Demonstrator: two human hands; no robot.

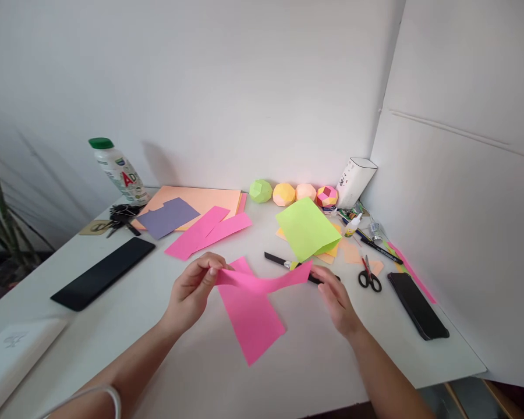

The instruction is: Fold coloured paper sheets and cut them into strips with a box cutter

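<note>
My left hand (197, 286) is closed, with the left end of a pink paper strip (262, 285) pinched between thumb and fingers. Held above the desk, the strip bows down in its middle and rises at its right end. My right hand (337, 299) is at that right end, its index fingertip at the paper's edge and its thumb apart. Below the strip lies a larger pink paper sheet (255, 326). Behind the strip and right hand, a utility knife (276, 259) rests on the desk, partly hidden. A folded lime-green paper sheet (308, 230) lies beyond it.
Pink strips (205, 230), purple paper (169, 218) and a dark tablet-like slab (105, 273) lie left. A bottle (119, 171) and several paper polyhedra (283, 194) stand by the wall. Scissors (369, 278), a glue bottle (353, 225) and a phone (418, 305) are right.
</note>
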